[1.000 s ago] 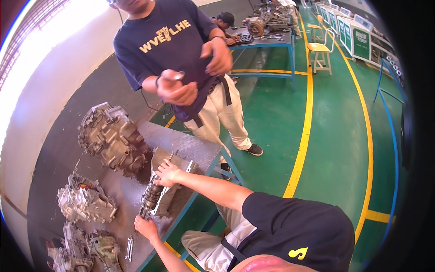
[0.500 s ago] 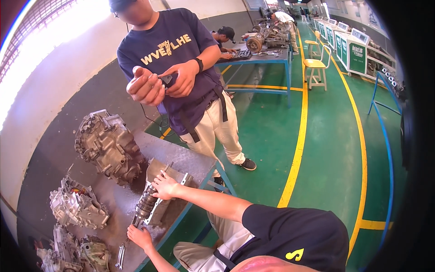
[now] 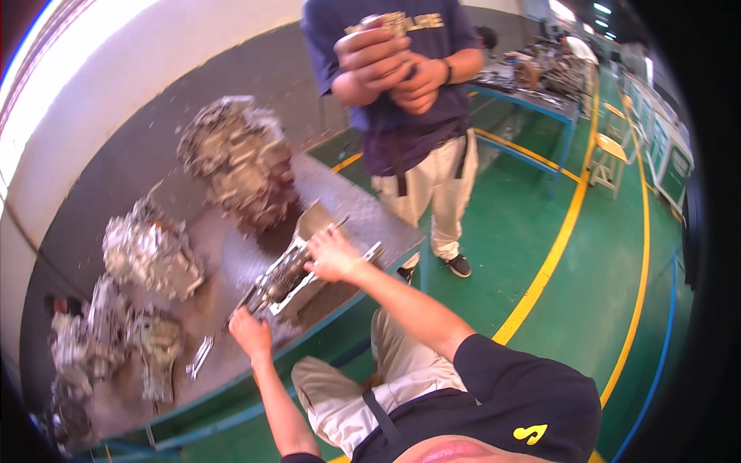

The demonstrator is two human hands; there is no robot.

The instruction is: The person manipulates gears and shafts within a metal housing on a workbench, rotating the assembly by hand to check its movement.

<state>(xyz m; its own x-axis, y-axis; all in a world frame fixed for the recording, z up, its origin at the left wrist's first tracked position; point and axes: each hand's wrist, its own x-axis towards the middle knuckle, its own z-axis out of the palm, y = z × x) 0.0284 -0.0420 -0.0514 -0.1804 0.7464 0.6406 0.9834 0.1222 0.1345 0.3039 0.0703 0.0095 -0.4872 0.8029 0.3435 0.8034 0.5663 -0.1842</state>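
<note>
A metal gear shaft (image 3: 282, 281) with several gears lies along an open, pale metal housing (image 3: 310, 297) on the workbench. My right hand (image 3: 333, 256) reaches over the housing from the right, its fingers curved over the shaft's far end. At the near end, my left hand (image 3: 252, 335) has its fingers curled around the thin tip of the shaft. Motion blur softens both hands, and the fingertips are partly hidden. Beside my left hand, a small bright metal linkage or tool (image 3: 201, 356) rests on the bench top.
Several gearbox castings stand on the bench (image 3: 220, 274): a large brown transmission (image 3: 239, 166) behind, a silver casing (image 3: 150, 251) and smaller parts (image 3: 157, 347) at left. Across the corner stands another person (image 3: 417, 100), hands together. Farther off are another bench (image 3: 540, 100) and stools (image 3: 608, 158).
The whole view has swung, so the bench appears farther right and higher. My left fingers have curled in at the shaft's near end. The other person's hands have come together around a small part.
</note>
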